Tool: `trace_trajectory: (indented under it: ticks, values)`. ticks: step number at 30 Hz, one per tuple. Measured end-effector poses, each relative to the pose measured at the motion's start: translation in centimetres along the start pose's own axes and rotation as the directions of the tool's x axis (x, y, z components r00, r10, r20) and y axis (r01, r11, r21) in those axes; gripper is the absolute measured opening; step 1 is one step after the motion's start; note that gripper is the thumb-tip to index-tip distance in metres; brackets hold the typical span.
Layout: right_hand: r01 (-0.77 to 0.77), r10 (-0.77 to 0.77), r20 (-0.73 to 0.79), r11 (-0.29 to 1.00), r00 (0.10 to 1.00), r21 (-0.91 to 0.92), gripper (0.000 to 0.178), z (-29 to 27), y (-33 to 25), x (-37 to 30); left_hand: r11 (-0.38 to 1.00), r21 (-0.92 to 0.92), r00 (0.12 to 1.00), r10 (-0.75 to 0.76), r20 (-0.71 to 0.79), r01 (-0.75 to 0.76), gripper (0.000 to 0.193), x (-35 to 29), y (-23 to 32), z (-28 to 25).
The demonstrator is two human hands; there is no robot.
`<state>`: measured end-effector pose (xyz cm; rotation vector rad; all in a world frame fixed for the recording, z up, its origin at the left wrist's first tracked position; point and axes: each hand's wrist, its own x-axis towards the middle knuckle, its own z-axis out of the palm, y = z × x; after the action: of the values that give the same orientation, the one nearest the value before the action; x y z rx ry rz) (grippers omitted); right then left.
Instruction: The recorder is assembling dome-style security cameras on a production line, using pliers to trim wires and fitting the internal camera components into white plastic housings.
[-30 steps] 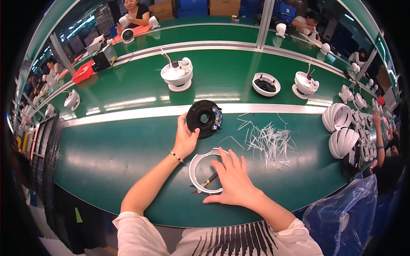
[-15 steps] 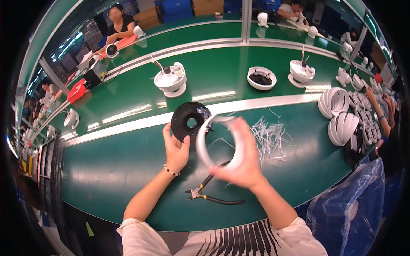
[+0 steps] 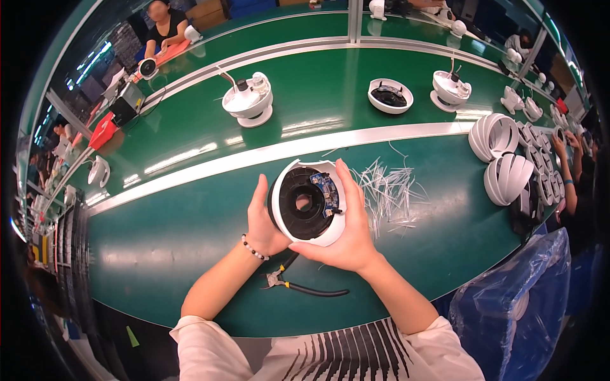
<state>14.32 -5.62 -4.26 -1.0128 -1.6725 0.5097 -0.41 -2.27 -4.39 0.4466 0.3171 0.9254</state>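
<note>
Both hands hold a white plastic ring with a black round disc sitting inside it. A small blue circuit board is fixed at the disc's right side, and a hole opens in the disc's middle. My left hand is closed round the left edge, thumb pointing up; its other fingers are partly hidden behind. My right hand wraps the ring's right and lower side. Below the hands, black-handled cutting pliers lie on the green bench, one handle partly covered by my left hand and wrist.
Cut white strips lie in a heap right of my hands. White shells are stacked at the right, near a co-worker's arm. Beyond the pale rail stand white housings and a bowl with a black part. Blue plastic-wrapped material sits lower right.
My right hand has brought the white ring left onto the black disc, which now sits inside it. Both hands now grip the two parts together. The view has shifted slightly.
</note>
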Motion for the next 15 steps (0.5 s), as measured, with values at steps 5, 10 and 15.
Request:
trace_trajectory:
  ticks: [5, 10, 15]
  values:
    - [-0.049, 0.048, 0.127, 0.999, 0.991, 0.001, 0.112, -0.3, 0.0, 0.3, 0.996, -0.056, 0.997, -0.072, -0.014, 0.071, 0.053, 0.1, 0.5, -1.0]
    - [-0.177, 0.141, 0.130, 0.927, 0.981, 0.332, 0.109, -0.1, 1.6, 0.4, 1.000, 0.022, 0.998, 0.016, -0.069, -0.014, 0.047, 0.1, 0.1, -0.5]
    - [-0.088, 0.057, 0.191, 0.983, 0.980, 0.161, 0.105, -0.1, 1.8, 0.9, 0.996, 0.006, 0.988, 0.089, -0.123, -0.089, 0.050, -0.3, -0.6, -0.5]
